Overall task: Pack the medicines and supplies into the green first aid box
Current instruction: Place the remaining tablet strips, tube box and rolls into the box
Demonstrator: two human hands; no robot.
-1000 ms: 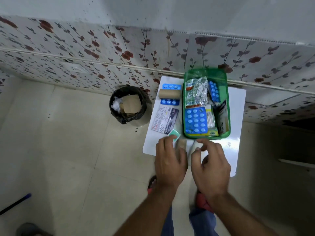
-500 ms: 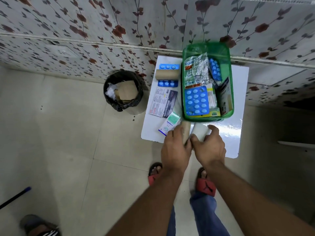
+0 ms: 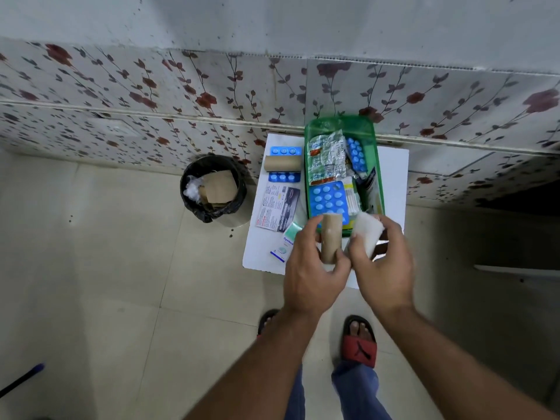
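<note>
The green first aid box (image 3: pixel 371 130) stands open on a white board (image 3: pixel 392 177) against the wall. Inside lie a blue blister pack (image 3: pixel 328 199), silver strips (image 3: pixel 325 159) and other packets. My left hand (image 3: pixel 312 268) is shut on a brown roll (image 3: pixel 331 237), held upright above the box's near end. My right hand (image 3: pixel 385 265) is shut on a white gauze roll (image 3: pixel 368 233) beside it. Left of the box lie another brown roll (image 3: pixel 283 163), two small blue blister strips (image 3: pixel 285 151), a printed card (image 3: pixel 277 209) and a small green-and-white carton (image 3: pixel 288 241).
A bin lined with a black bag (image 3: pixel 213 189), holding cardboard and white waste, stands on the floor left of the board. Flowered wall panels rise behind. My feet in red sandals (image 3: pixel 359 344) are below the hands. A dark stick (image 3: pixel 21 380) lies at the bottom left.
Both hands closed on the two rolls at the board's near edge and lifted them up toward the box's near end.
</note>
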